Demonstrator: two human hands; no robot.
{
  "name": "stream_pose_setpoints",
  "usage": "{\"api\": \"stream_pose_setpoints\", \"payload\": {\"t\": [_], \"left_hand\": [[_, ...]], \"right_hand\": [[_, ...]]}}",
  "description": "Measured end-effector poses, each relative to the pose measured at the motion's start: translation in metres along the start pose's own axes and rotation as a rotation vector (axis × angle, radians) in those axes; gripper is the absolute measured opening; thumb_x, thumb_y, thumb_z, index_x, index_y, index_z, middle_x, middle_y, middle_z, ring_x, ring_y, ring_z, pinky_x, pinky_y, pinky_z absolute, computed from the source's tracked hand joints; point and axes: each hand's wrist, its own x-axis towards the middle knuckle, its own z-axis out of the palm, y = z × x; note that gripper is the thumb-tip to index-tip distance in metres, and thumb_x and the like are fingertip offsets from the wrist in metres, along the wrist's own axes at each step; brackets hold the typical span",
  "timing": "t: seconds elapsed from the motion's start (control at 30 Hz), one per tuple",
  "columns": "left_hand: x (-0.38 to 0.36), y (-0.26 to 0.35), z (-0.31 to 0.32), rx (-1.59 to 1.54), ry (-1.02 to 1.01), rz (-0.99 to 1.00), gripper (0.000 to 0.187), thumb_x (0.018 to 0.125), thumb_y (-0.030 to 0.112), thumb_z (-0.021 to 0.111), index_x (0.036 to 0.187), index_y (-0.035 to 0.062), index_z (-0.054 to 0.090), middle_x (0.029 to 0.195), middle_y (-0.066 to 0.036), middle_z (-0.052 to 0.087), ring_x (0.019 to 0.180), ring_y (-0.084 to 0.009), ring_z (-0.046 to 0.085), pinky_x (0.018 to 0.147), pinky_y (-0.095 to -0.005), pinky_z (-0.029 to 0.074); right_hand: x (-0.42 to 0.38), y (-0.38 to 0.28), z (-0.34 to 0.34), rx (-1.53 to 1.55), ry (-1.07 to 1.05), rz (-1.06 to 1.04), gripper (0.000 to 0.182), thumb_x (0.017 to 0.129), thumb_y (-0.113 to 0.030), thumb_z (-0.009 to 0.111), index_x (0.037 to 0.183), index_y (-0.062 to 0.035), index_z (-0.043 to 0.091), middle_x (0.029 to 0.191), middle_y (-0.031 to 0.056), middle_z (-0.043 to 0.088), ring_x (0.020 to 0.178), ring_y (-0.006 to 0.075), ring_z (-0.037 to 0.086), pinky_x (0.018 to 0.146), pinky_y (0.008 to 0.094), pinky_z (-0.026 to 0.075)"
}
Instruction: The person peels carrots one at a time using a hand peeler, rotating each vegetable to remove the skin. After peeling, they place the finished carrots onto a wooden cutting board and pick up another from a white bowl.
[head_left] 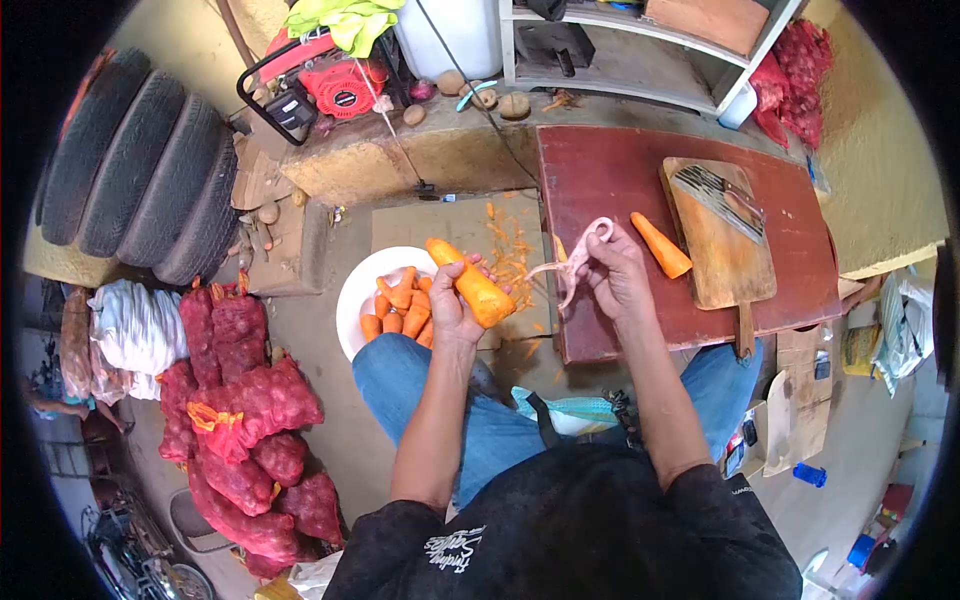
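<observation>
My left hand (pixel 457 307) is wrapped round a thick carrot (pixel 484 297), tilted with its top end up to the left. In my right hand (pixel 618 271) is a pale pink Y-shaped peeler (pixel 574 266), pinched by its handle and apart from the carrot. Below and left of my left hand, a white basin (pixel 350 296) holds several carrots (pixel 404 298) without skin. A single peeled carrot (pixel 661 246) lies on the red table (pixel 605 180), near my right hand. Beside it is a wooden chopping board (pixel 720 275) with a wide-bladed knife (pixel 722 200) on top.
Orange peelings (pixel 510 246) litter cardboard on the floor between basin and table. Red net sacks (pixel 262 410) are piled at left, below several tyres (pixel 150 170). A red engine machine (pixel 342 88) and a shelf unit (pixel 630 70) stand at the back.
</observation>
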Motion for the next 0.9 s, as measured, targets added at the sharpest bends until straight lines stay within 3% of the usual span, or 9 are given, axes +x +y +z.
{"api": "stream_pose_setpoints", "payload": {"t": [0.13, 0.27, 0.4, 0.5, 0.53, 0.67, 0.77, 0.8, 0.9], "left_hand": [[0.01, 0.003, -0.005, 0.064, -0.007, -0.013, 0.048, 0.091, 0.044, 0.066, 0.116, 0.0036, 0.056, 0.076, -0.01, 0.062, 0.068, -0.0233, 0.062, 0.064, -0.0399, 0.056], [0.006, 0.003, -0.006, 0.08, 0.047, 0.011, 0.058, 0.09, 0.055, 0.067, 0.119, 0.006, 0.054, 0.074, -0.008, 0.061, 0.062, -0.0224, 0.061, 0.057, -0.0401, 0.055], [0.006, 0.001, -0.001, 0.069, 0.063, -0.008, 0.069, 0.091, 0.063, 0.061, 0.124, 0.0032, 0.053, 0.072, -0.008, 0.064, 0.059, -0.0196, 0.063, 0.054, -0.0351, 0.055], [0.002, 0.0, 0.003, 0.209, -0.064, -0.069, 0.072, 0.091, 0.064, 0.06, 0.13, 0.0048, 0.048, 0.073, -0.009, 0.061, 0.061, -0.022, 0.063, 0.056, -0.0383, 0.056], [0.002, -0.004, 0.002, 0.244, -0.075, -0.059, 0.077, 0.091, 0.068, 0.056, 0.133, 0.0046, 0.048, 0.073, -0.009, 0.062, 0.06, -0.0219, 0.064, 0.054, -0.0385, 0.057], [0.005, -0.009, 0.002, 0.302, -0.131, -0.075, 0.081, 0.091, 0.072, 0.049, 0.135, 0.0041, 0.046, 0.075, -0.009, 0.062, 0.059, -0.0201, 0.065, 0.05, -0.0365, 0.057], [-0.006, -0.007, 0.007, 0.299, -0.247, -0.11, 0.085, 0.09, 0.074, 0.047, 0.136, 0.0022, 0.044, 0.076, -0.01, 0.063, 0.06, -0.0193, 0.065, 0.051, -0.0362, 0.058], [-0.011, -0.007, 0.008, 0.281, -0.288, -0.082, 0.075, 0.093, 0.063, 0.058, 0.134, 0.0018, 0.047, 0.077, -0.009, 0.062, 0.06, -0.0184, 0.065, 0.052, -0.0361, 0.058], [-0.021, 0.001, 0.012, 0.464, -0.375, -0.062, 0.059, 0.09, 0.041, 0.071, 0.131, 0.0026, 0.052, 0.077, -0.007, 0.061, 0.061, -0.0177, 0.064, 0.052, -0.0355, 0.058]], "right_hand": [[-0.009, 0.024, 0.019, -0.008, -0.052, 0.104, 0.009, 0.096, -0.008, 0.063, 0.101, -0.0067, 0.056, 0.081, 0.007, 0.065, 0.064, 0.0157, 0.066, 0.059, 0.0282, 0.056], [0.008, 0.028, -0.005, 0.026, 0.046, -0.011, 0.01, 0.096, -0.007, 0.062, 0.101, -0.0058, 0.053, 0.083, 0.008, 0.065, 0.065, 0.0176, 0.067, 0.059, 0.0284, 0.057], [-0.013, 0.01, 0.028, -0.013, -0.165, 0.081, 0.007, 0.098, -0.007, 0.06, 0.098, -0.0057, 0.052, 0.082, 0.0086, 0.065, 0.066, 0.0165, 0.067, 0.058, 0.0281, 0.057], [0.007, 0.022, 0.021, -0.066, -0.01, 0.002, 0.01, 0.096, -0.007, 0.062, 0.1, -0.0058, 0.053, 0.081, 0.007, 0.065, 0.067, 0.0159, 0.068, 0.057, 0.0268, 0.057], [0.011, 0.021, 0.017, -0.008, -0.079, -0.022, 0.01, 0.096, -0.007, 0.063, 0.1, -0.0057, 0.053, 0.08, 0.0064, 0.065, 0.067, 0.0159, 0.068, 0.057, 0.0262, 0.057], [-0.003, 0.016, 0.049, -0.272, -0.288, 0.109, 0.003, 0.099, -0.006, 0.057, 0.097, -0.0058, 0.054, 0.079, 0.0072, 0.065, 0.062, 0.0149, 0.064, 0.058, 0.0258, 0.056], [0.035, 0.025, 0.025, 0.007, -0.092, -0.113, 0.004, 0.098, -0.007, 0.059, 0.098, -0.0057, 0.055, 0.08, 0.0068, 0.065, 0.063, 0.0147, 0.064, 0.059, 0.0257, 0.056], [0.036, 0.013, 0.024, 0.001, -0.036, -0.144, 0.007, 0.098, -0.009, 0.061, 0.098, -0.0056, 0.055, 0.081, 0.0065, 0.065, 0.065, 0.0149, 0.065, 0.06, 0.0259, 0.056], [0.034, -0.004, 0.02, -0.038, -0.056, -0.103, 0.009, 0.098, -0.013, 0.064, 0.098, -0.0075, 0.056, 0.082, 0.0049, 0.064, 0.066, 0.0132, 0.064, 0.058, 0.025, 0.055]]}}
